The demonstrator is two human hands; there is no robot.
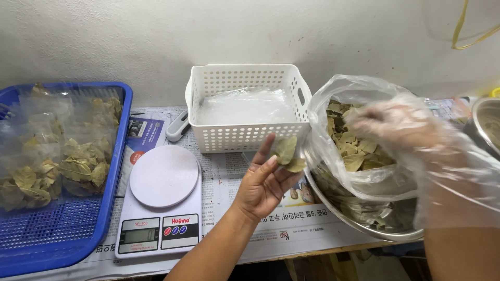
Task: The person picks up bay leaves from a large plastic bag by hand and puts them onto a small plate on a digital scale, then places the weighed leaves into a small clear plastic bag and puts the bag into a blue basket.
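My left hand (264, 179) is bare and holds a few dried green-brown leaves (288, 153) between its fingertips, just left of the clear plastic bag (333, 106) of leaves. That bag sits inside a steel bowl (359, 226). My right hand (401, 127), in a loose clear plastic glove, hovers blurred over the bag's open mouth above the dried leaves in the bag (354, 151); I cannot tell whether it grips any.
A white kitchen scale (161, 203) with a round platform stands on newspaper (291, 224). A blue basket (112, 187) at left holds filled clear bags of leaves (62, 156). A white perforated basket (245, 132) holds plastic bags. Another steel bowl (487, 125) is at right.
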